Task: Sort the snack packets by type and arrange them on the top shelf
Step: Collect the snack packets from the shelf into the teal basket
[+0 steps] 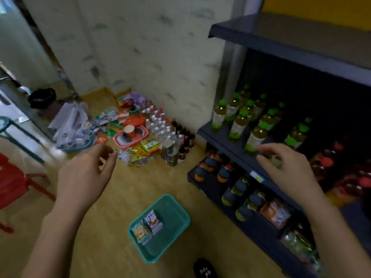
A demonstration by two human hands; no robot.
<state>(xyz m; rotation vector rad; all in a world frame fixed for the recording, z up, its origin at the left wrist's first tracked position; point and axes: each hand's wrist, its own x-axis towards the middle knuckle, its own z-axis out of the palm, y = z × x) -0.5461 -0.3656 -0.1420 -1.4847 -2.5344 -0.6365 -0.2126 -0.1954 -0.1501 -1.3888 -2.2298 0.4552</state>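
Observation:
A teal basket (176, 223) sits on the wooden floor below me, with two small snack packets (148, 225) lying in its left end. My left hand (84, 177) hovers above the floor left of the basket, fingers loosely curled and holding nothing. My right hand (287, 169) hangs in front of the shelf unit's middle level, fingers relaxed and empty. The top shelf (301, 43) at upper right is a dark board that looks bare. The frame is blurred.
Green-capped bottles (239, 121) stand on the middle shelf, more bottles and packets on the lower levels. A heap of packets, water bottles and a pink basket (130, 137) lies by the wall. A red stool (14, 183) is at left.

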